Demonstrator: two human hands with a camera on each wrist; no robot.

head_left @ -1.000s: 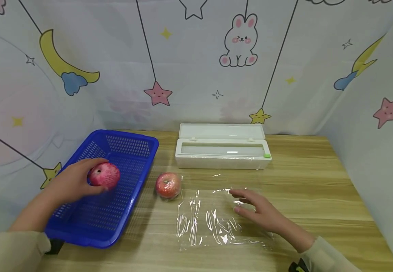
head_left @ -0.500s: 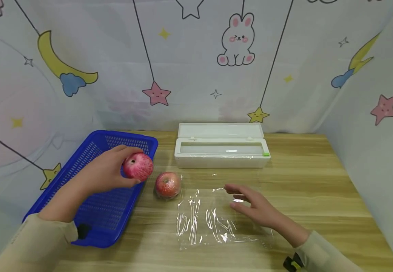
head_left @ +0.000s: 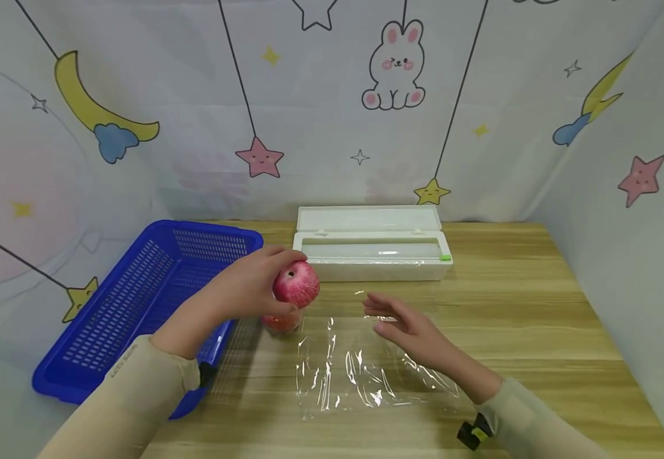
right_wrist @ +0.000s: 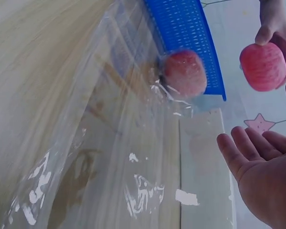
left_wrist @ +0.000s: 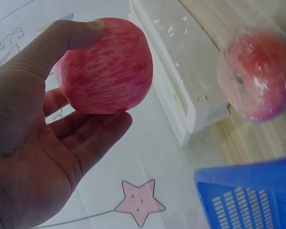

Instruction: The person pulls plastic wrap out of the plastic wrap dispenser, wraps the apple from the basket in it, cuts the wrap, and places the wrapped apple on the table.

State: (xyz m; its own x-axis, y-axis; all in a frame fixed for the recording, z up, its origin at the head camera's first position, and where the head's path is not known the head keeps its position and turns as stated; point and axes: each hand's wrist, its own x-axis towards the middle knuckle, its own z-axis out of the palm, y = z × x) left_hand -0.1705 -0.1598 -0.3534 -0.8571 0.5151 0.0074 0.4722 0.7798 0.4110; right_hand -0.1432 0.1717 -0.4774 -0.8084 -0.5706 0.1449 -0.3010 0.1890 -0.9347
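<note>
My left hand [head_left: 249,285] holds a pinkish-red apple [head_left: 297,284] between thumb and fingers, raised above the table. In the left wrist view the thumb lies along the top of that apple [left_wrist: 107,67] and the fingers support it from below. A second apple, wrapped in clear film [right_wrist: 185,73], sits on the table and is partly hidden behind my left hand in the head view. My right hand [head_left: 414,331] hovers with relaxed fingers over a sheet of clear plastic wrap [head_left: 360,376] spread on the table, and holds nothing.
A white plastic-wrap dispenser box [head_left: 372,272] with its lid raised stands at the back. The blue basket [head_left: 245,239] is on the left, partly under my left forearm. A patterned cloth [head_left: 332,127] hangs behind the wooden table [head_left: 532,306].
From over the basket, my left hand has carried the apple rightward, past the basket's edge to above the wrapped apple. My right hand has shifted slightly left and away from me.
</note>
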